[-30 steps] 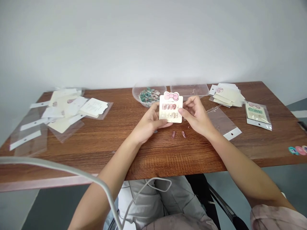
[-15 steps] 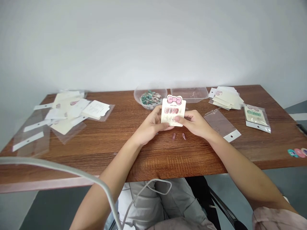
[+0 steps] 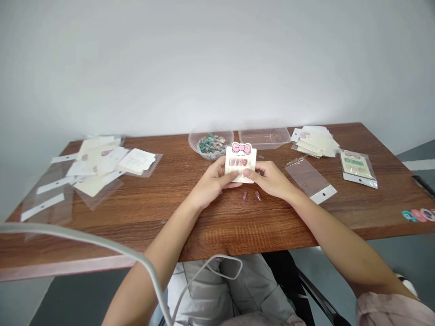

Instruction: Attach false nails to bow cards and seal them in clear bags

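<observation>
Between my hands, above the wooden table (image 3: 170,199), a cream card with a pink bow top (image 3: 240,158) is held upright, a row of pinkish press-on nails along its middle. My left hand (image 3: 215,179) grips its left side with the thumb across the front. On the lower right, the thumb of my right hand (image 3: 270,177) presses the card's face; the other fingers are partly hidden behind. Just below lie two loose mauve press-on nails (image 3: 244,196) on the tabletop. Behind the card, a clear round bowl (image 3: 193,141) contains green and pink nails.
A clear rectangular tray (image 3: 265,138) stands at the back. On the right are stacked cards (image 3: 316,140), an unfilled clear bag (image 3: 307,174) and a bagged nail card (image 3: 358,167). Cards and bags (image 3: 98,160) spread over the left. A pale cable (image 3: 136,253) crosses the foreground.
Both hands still hold the card, my thumbs close together on its lower front. The whole view has shifted slightly; the loose nails stay on the table.
</observation>
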`<action>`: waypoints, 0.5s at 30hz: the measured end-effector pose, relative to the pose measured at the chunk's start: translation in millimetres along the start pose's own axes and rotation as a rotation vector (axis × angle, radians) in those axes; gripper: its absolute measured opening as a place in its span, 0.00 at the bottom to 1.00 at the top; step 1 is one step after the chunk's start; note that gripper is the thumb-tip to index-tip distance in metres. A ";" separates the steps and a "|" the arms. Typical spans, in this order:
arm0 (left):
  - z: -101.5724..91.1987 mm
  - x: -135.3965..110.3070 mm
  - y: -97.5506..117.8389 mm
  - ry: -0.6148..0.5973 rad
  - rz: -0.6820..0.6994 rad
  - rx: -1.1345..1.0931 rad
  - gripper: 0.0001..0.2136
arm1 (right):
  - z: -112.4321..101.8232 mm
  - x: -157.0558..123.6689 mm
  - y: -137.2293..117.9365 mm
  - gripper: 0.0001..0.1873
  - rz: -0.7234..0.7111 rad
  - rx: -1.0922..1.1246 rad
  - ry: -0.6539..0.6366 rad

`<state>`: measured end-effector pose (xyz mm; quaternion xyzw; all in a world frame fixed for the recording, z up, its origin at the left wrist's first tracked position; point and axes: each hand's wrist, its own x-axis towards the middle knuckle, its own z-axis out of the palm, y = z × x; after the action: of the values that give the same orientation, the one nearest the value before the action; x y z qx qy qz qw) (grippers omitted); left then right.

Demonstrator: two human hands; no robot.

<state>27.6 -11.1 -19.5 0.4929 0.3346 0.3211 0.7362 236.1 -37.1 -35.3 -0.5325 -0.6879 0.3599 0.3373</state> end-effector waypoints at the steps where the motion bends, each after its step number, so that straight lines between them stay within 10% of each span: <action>1: 0.5 -0.4 0.2 -0.011 0.002 0.003 0.21 | 0.5 0.1 -0.1 0.27 0.006 0.007 0.005; 15: -1.3 3.2 -8.5 -0.184 0.088 -0.019 0.28 | 2.8 0.6 -4.3 0.20 0.078 0.003 0.025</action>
<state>29.6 -10.5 -28.5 0.5275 0.2407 0.3098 0.7536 231.5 -37.7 -33.1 -0.5627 -0.6619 0.3670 0.3325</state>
